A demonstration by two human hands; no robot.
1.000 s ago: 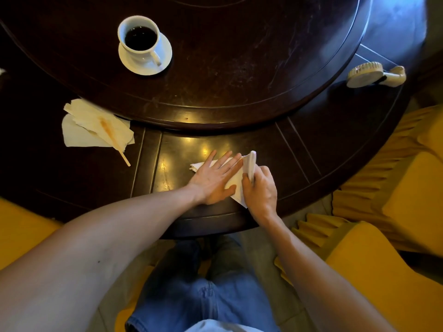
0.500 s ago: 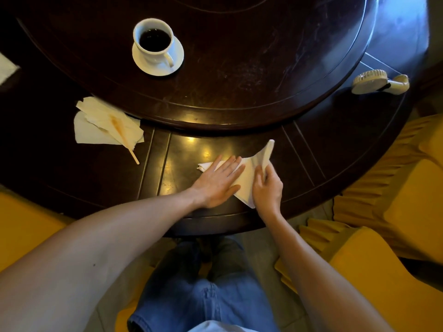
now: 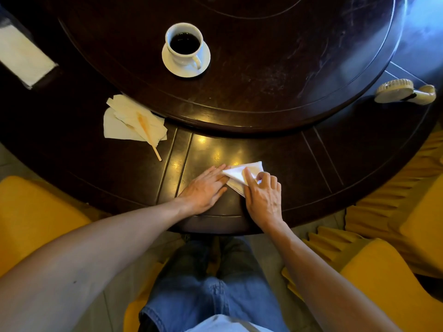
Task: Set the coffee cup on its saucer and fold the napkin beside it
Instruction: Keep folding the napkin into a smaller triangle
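I note a dark round wooden table [image 3: 359, 168] carrying a raised dark wooden turntable [image 3: 275, 75]. Left of centre, just beside the turntable's edge, lies a pile of crumpled cream paper napkins [image 3: 129, 123] with a thin wooden stir stick [image 3: 151, 140] resting across it. I also see a cream round-headed brush [image 3: 402, 91] at the right rim, a white folded cloth [image 3: 21, 56] at far left, and yellow fabric-covered chairs [image 3: 388, 291] around the table.

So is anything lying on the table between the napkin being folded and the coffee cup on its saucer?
Nothing visible. Between the napkin, under both hands, and the coffee cup on its saucer there is only bare dark table. The stained napkins with a stick lie off left.
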